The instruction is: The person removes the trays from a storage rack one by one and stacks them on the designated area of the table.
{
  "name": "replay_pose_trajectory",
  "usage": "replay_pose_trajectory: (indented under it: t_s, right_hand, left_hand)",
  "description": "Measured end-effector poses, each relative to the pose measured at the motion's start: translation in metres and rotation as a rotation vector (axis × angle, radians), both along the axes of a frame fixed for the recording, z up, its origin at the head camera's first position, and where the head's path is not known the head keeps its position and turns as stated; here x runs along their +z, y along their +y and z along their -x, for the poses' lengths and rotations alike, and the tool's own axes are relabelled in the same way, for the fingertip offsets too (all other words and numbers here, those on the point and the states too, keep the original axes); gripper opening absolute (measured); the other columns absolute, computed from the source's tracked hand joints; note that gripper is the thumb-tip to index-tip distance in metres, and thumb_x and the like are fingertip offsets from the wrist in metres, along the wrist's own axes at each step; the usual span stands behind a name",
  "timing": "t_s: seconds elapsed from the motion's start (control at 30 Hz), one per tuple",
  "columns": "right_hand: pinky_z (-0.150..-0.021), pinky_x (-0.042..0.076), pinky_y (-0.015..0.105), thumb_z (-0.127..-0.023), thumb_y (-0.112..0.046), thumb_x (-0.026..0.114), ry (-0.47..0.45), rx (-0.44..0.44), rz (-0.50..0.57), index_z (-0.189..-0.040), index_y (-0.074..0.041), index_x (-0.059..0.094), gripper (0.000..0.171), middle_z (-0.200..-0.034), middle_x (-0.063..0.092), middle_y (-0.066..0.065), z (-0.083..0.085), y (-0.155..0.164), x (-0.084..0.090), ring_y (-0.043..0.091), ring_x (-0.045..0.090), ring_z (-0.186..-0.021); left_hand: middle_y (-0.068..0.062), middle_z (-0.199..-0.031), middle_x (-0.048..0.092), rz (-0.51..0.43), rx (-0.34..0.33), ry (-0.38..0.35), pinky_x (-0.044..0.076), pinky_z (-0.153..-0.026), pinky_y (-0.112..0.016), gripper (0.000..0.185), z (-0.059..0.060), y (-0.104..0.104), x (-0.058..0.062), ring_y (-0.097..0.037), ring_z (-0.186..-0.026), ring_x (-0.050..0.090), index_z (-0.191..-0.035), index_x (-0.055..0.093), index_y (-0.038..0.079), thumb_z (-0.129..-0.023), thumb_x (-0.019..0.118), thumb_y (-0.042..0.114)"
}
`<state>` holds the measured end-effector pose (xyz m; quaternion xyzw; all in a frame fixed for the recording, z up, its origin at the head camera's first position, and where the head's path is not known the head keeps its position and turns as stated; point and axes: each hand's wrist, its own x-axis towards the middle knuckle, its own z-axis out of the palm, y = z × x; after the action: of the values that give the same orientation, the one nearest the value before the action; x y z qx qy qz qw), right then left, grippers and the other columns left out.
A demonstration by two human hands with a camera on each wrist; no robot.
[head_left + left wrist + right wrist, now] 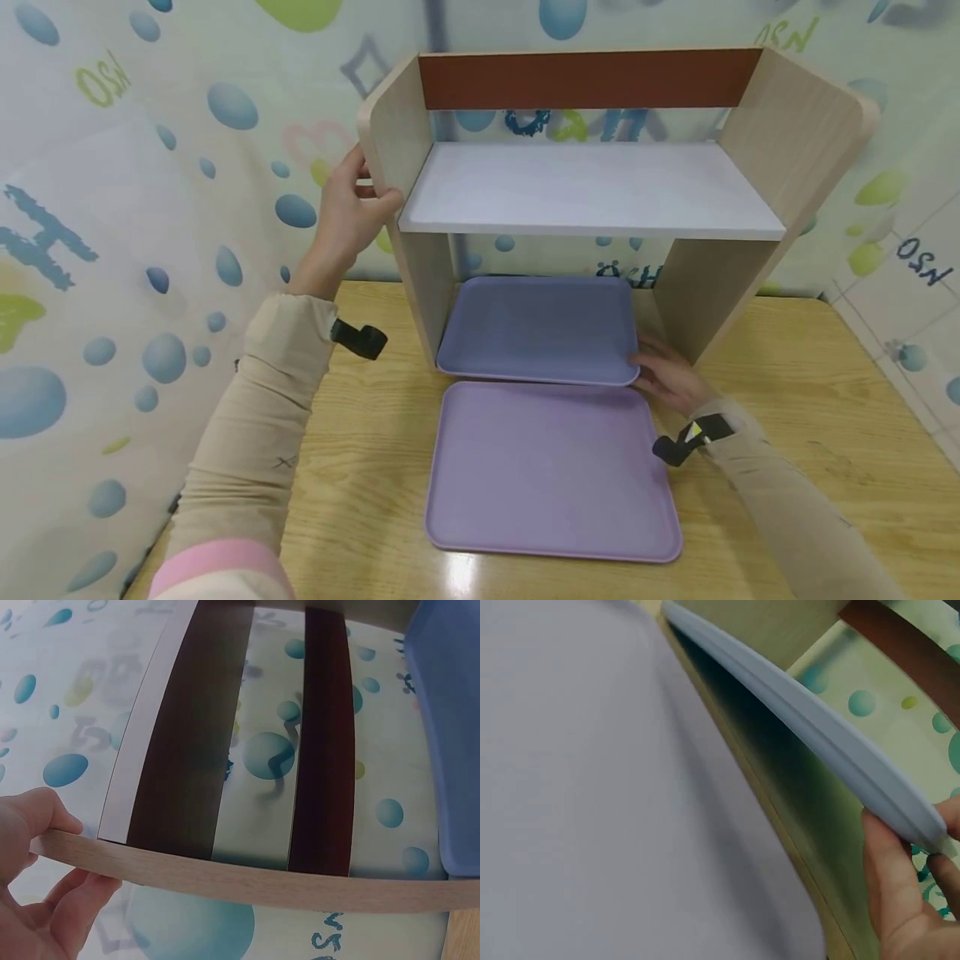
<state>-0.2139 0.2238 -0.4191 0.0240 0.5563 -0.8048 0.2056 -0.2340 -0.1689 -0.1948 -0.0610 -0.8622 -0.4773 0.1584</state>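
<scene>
A light wooden shelf unit (780, 142) with a white shelf board (592, 187) and a brown back bar (592, 77) stands on the table. My left hand (366, 198) grips the front edge of its left side panel (262, 874), thumb (45, 814) on one face and fingers (79, 907) on the other. Under the shelf lies a blue-purple tray (536, 329). My right hand (651, 367) holds that tray's near right corner (817, 727), which is lifted slightly. A lilac tray (551, 471) lies flat just in front.
The wooden table (817, 392) has bare room right of the trays and in a strip on the left. A bubble-patterned curtain (112, 208) hangs close behind and to the left. A tiled wall (926, 292) is at the right.
</scene>
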Motion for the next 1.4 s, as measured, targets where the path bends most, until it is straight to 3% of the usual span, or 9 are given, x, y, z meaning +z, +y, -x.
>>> replay_pose_trajectory:
  t_s: [0.13,0.2,0.3,0.37,0.4,0.57,0.87,1.1,1.4]
  right_hand:
    - [-0.075,0.049,0.026,-0.079,-0.003,0.062,0.056,0.016,0.057,-0.140,-0.002,0.002,0.086,-0.099,0.049,0.006,0.001,0.006,-0.014,0.012,0.058,-0.084]
    - [-0.077,0.049,0.027,-0.074,-0.005,0.067,0.108,0.041,0.130,-0.138,-0.004,0.015,0.083,-0.100,0.050,0.008,0.005,0.011,-0.025,0.015,0.059,-0.086]
    - [-0.079,0.048,0.028,-0.070,-0.007,0.072,0.125,0.046,0.190,-0.134,-0.005,0.022,0.081,-0.100,0.052,0.008,0.004,0.013,-0.029,0.016,0.059,-0.088]
    - [-0.078,0.048,0.027,-0.074,-0.003,0.067,0.097,0.020,0.200,-0.134,-0.006,0.021,0.075,-0.098,0.053,0.007,-0.001,0.009,-0.024,0.016,0.059,-0.087]
    - [-0.077,0.048,0.025,-0.077,-0.002,0.063,0.071,-0.005,0.158,-0.137,-0.005,0.014,0.078,-0.097,0.053,0.005,-0.006,0.006,-0.016,0.013,0.058,-0.085]
    - [-0.073,0.049,0.022,-0.088,0.010,0.036,-0.024,-0.055,0.152,-0.141,-0.006,-0.007,0.070,-0.093,0.054,0.004,-0.020,-0.002,0.004,0.012,0.059,-0.081]
    - [-0.074,0.048,0.020,-0.088,0.009,0.037,-0.058,-0.073,0.225,-0.140,-0.008,-0.012,0.074,-0.095,0.050,0.006,-0.029,0.006,0.010,0.013,0.057,-0.079]
    - [-0.075,0.048,0.022,-0.088,0.009,0.038,-0.069,-0.079,0.285,-0.139,-0.013,0.003,0.066,-0.097,0.049,0.007,-0.038,0.013,0.014,0.015,0.057,-0.081]
    - [-0.077,0.048,0.023,-0.088,0.007,0.039,-0.033,-0.051,0.302,-0.123,-0.014,0.026,0.043,-0.099,0.050,0.008,-0.048,0.020,0.017,0.016,0.057,-0.083]
  left_hand:
    - [-0.005,-0.115,0.046,0.000,0.000,0.002,0.047,-0.080,-0.035,0.051,0.000,0.000,0.000,-0.020,-0.094,0.052,-0.132,0.039,0.024,-0.082,0.050,0.015]
    - [-0.005,-0.115,0.046,-0.001,0.001,0.001,0.047,-0.080,-0.035,0.051,0.000,0.000,0.000,-0.020,-0.094,0.052,-0.132,0.039,0.024,-0.082,0.050,0.015]
    - [-0.005,-0.116,0.045,-0.002,0.003,-0.004,0.047,-0.081,-0.035,0.051,0.000,0.000,0.000,-0.020,-0.094,0.051,-0.132,0.038,0.025,-0.083,0.051,0.015]
    - [-0.005,-0.116,0.045,-0.002,0.002,-0.006,0.047,-0.081,-0.035,0.051,0.000,0.000,0.000,-0.021,-0.094,0.051,-0.132,0.038,0.025,-0.083,0.051,0.015]
    - [-0.005,-0.116,0.045,-0.002,0.002,-0.007,0.047,-0.082,-0.035,0.052,0.000,0.000,0.000,-0.021,-0.095,0.051,-0.132,0.038,0.025,-0.083,0.051,0.016]
    - [-0.005,-0.116,0.045,-0.010,-0.003,-0.012,0.047,-0.082,-0.035,0.052,0.001,0.000,-0.001,-0.021,-0.095,0.051,-0.132,0.038,0.025,-0.083,0.051,0.016]
    - [-0.005,-0.118,0.045,-0.011,0.004,-0.022,0.046,-0.083,-0.035,0.053,0.001,-0.001,0.000,-0.021,-0.097,0.051,-0.133,0.037,0.026,-0.083,0.052,0.016]
    - [-0.005,-0.117,0.045,-0.003,0.009,-0.019,0.046,-0.083,-0.035,0.052,0.001,0.000,0.000,-0.021,-0.098,0.051,-0.133,0.037,0.026,-0.083,0.051,0.016]
    - [-0.006,-0.117,0.045,0.002,0.009,-0.017,0.046,-0.084,-0.035,0.052,-0.001,0.000,0.001,-0.022,-0.098,0.051,-0.132,0.037,0.025,-0.083,0.052,0.016]
